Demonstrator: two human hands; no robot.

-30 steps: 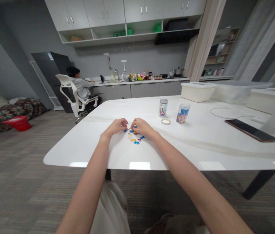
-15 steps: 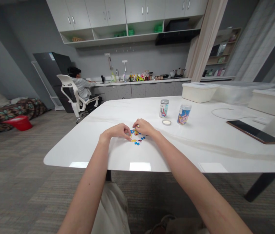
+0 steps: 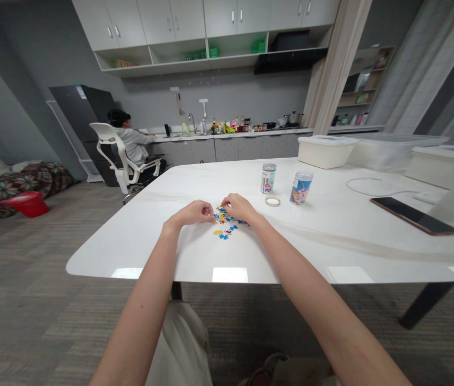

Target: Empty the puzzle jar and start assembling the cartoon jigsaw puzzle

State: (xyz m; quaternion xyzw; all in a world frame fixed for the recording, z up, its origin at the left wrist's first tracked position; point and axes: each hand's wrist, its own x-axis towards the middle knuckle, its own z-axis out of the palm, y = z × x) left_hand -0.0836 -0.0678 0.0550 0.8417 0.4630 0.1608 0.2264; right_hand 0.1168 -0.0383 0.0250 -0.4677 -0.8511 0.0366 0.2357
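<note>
Several small blue, yellow and red puzzle pieces [image 3: 223, 217] lie bunched on the white table between my hands. A few more, blue and yellow [image 3: 224, 236], are spread nearer the table's front edge. My left hand [image 3: 199, 212] is at the left side of the bunch, its fingers pinched together; whatever they hold is too small to name. At the upper right of the bunch my right hand [image 3: 237, 206] has its fingertips closed at the pieces, and what is between them is hidden.
A closed can [image 3: 268, 179], a round ring-like lid [image 3: 272, 201] and a clear printed jar [image 3: 301, 188] stand to the right. Farther right are a phone [image 3: 415, 215], a cable and plastic boxes [image 3: 327, 151]. A person [image 3: 132, 140] sits at the back left.
My left hand has risen slightly and its fingertips have drawn together beside the pieces. More of the bunch shows between my hands. The whole view has shifted a little.
</note>
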